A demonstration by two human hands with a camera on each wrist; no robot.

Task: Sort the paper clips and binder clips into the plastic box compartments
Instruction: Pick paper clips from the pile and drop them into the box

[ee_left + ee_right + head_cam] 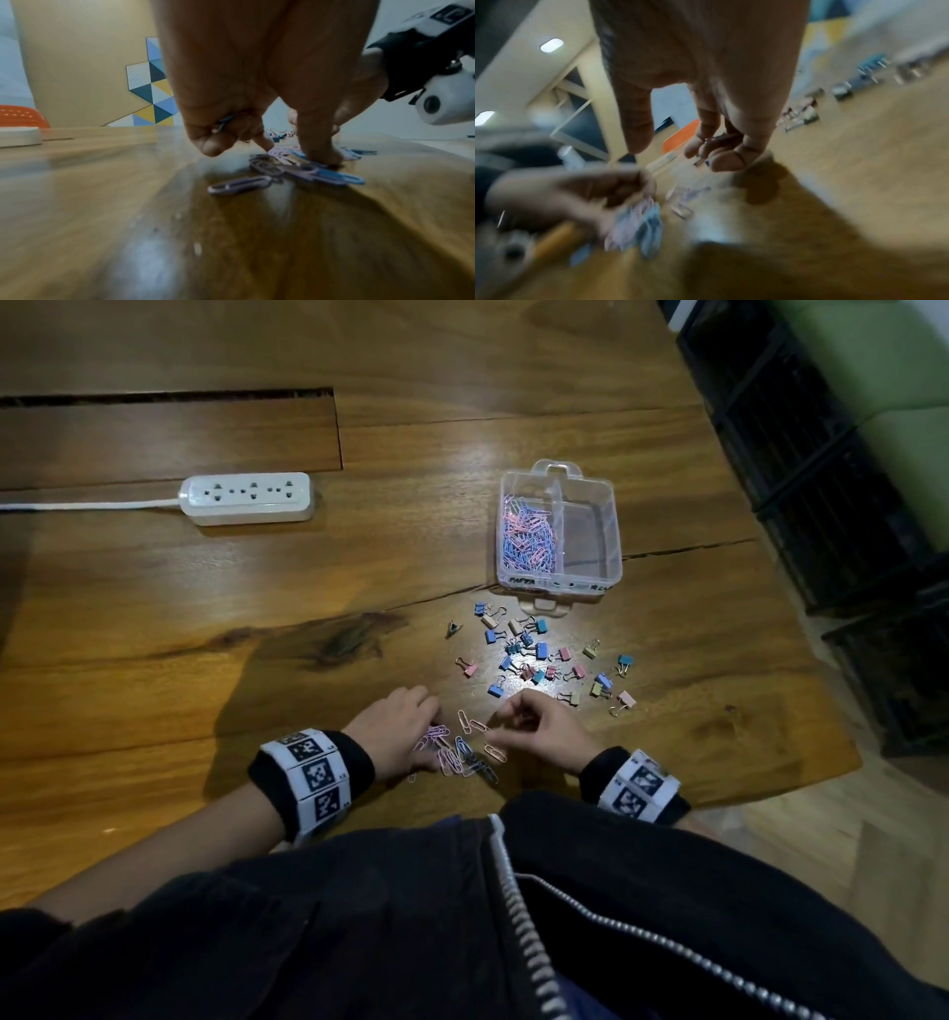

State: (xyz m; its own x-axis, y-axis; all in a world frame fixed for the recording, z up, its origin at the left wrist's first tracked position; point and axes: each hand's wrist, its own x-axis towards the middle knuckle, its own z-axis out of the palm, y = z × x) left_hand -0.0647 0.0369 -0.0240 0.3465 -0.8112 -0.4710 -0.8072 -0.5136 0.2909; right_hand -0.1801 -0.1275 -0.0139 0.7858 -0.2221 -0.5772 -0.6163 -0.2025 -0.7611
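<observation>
A clear plastic box [615, 526] stands on the wooden table; its left compartment holds a heap of pink and blue paper clips [529, 534], while its right compartment looks bare. Several coloured binder clips [539, 654] lie scattered in front of the box. Nearer me is a small pile of loose paper clips [459, 752] [290, 170]. My left hand [405, 731] [257, 134] bends over that pile, fingertips down on it, with paper clips tucked in its curled fingers. My right hand [534, 726] [713, 150] hovers just right of the pile, curled round a few paper clips.
A white power strip [249, 498] with its cord lies at the far left of the table. A long slot [169, 397] cuts the tabletop behind it. The table edge [821, 778] runs close on the right, with dark crates [821, 480] beyond.
</observation>
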